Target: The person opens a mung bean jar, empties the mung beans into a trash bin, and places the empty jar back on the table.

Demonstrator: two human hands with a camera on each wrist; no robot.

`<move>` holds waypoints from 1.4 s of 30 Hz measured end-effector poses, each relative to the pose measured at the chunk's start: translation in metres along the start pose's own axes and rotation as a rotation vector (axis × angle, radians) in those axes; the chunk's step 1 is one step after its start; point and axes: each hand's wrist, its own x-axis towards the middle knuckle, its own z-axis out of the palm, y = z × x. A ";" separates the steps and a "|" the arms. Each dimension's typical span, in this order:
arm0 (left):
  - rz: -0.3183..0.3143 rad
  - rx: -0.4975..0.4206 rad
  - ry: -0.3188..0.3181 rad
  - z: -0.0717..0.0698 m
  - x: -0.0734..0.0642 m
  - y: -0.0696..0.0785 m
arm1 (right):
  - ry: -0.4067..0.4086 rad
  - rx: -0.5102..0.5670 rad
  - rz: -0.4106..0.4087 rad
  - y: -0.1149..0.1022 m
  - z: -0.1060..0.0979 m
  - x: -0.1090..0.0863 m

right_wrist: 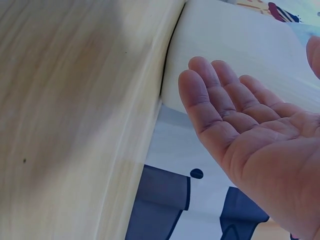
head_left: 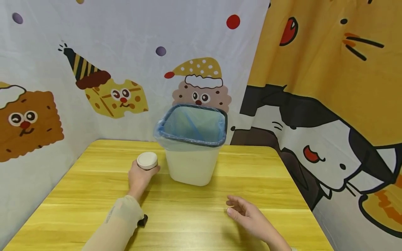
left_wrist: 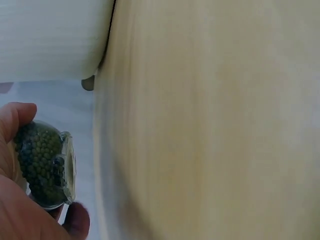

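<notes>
My left hand (head_left: 140, 177) grips a small clear jar (left_wrist: 44, 165) with a pale round lid (head_left: 147, 160). Through the jar's wall show many small dark green grains. The jar's base faces the tabletop in the left wrist view. Left of the trash bin (head_left: 192, 165) is where this hand is, low over the table. A blue-tinted plastic bag (head_left: 172, 139) lines the bin and folds over its dark rim. My right hand (head_left: 249, 218) holds nothing, its fingers relaxed and slightly bent, to the right and in front of the bin; in the right wrist view its palm shows.
The wood-grain table (head_left: 185, 212) carries the bin near its back edge. Behind it hangs a white cloth (head_left: 125, 38) with cartoon prints, and a yellow printed curtain (head_left: 314, 69) is on the right. A small black object (head_left: 142, 221) sits at my left sleeve.
</notes>
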 end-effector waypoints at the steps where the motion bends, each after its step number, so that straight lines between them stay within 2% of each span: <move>1: 0.010 -0.019 -0.005 -0.001 -0.001 0.001 | 0.001 0.000 0.001 0.000 0.000 0.000; 4: 0.039 -0.056 -0.009 -0.005 -0.007 0.006 | 0.005 -0.002 -0.001 -0.001 0.001 0.000; 11: 0.095 -0.081 0.009 -0.014 -0.024 0.017 | 0.025 -0.009 0.006 -0.005 0.004 -0.001; 18: 0.095 -0.119 -0.002 -0.020 -0.038 0.018 | 0.053 -0.043 0.011 -0.010 0.008 -0.001; 32: 0.088 -0.090 0.051 -0.030 -0.053 0.019 | 0.068 -0.055 0.003 -0.017 0.008 -0.002; 36: 0.106 -0.071 0.067 -0.033 -0.059 0.020 | 0.071 -0.046 -0.001 -0.017 0.008 -0.002; 42: 0.103 -0.067 0.052 -0.039 -0.071 0.025 | 0.086 -0.041 -0.002 -0.017 0.008 -0.003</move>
